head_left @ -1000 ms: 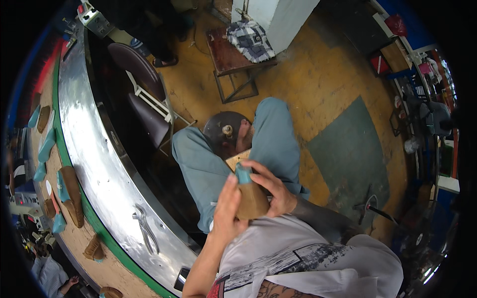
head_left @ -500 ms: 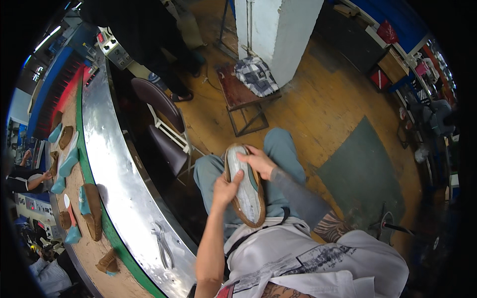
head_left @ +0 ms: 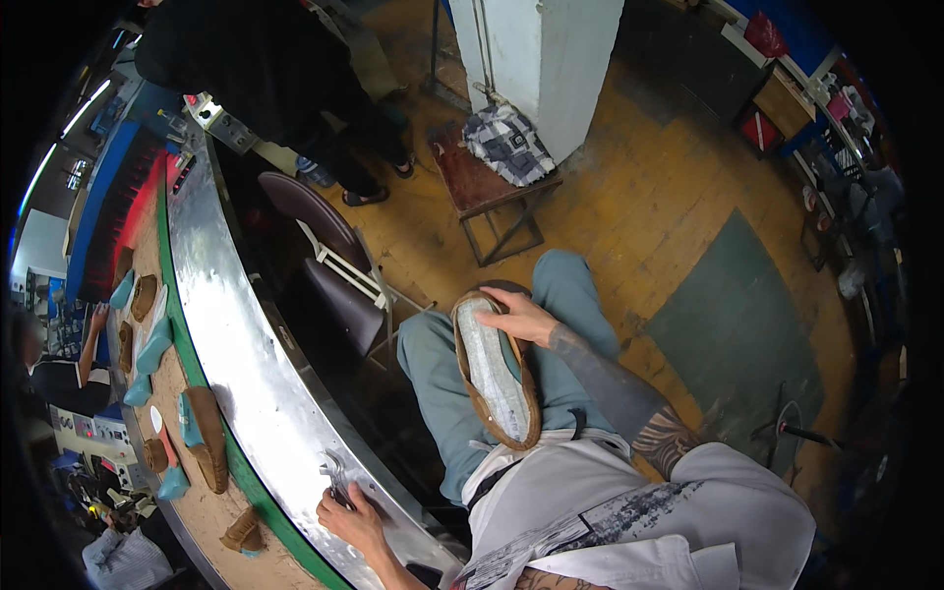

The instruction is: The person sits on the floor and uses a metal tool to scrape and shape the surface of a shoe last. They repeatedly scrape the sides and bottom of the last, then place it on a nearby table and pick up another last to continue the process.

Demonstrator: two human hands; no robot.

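Note:
A brown shoe upper (head_left: 531, 413), with a pale insole board on its underside, rests bottom-up across my lap. My right hand (head_left: 518, 317) grips its far end, thumb lying on the board and fingers round the outer side. To the left, my left hand (head_left: 356, 523) is on the metal pliers (head_left: 335, 472) that lie on the shiny metal edge of the workbench (head_left: 246, 334). Its fingers close round the handles, which are partly hidden; the jaws show beyond the hand.
Several brown uppers (head_left: 208, 457) and turquoise shoe lasts (head_left: 155, 344) lie on the bench's moving belt (head_left: 177, 393). A brown chair (head_left: 315, 216) stands beyond my knees, near a person in dark clothes (head_left: 265, 88). Other people work across the belt. A low stool (head_left: 467, 192) holds a checked cloth.
My left hand has let go of the shoe and moved left and down to the pliers on the bench. My right hand keeps the shoe on my lap.

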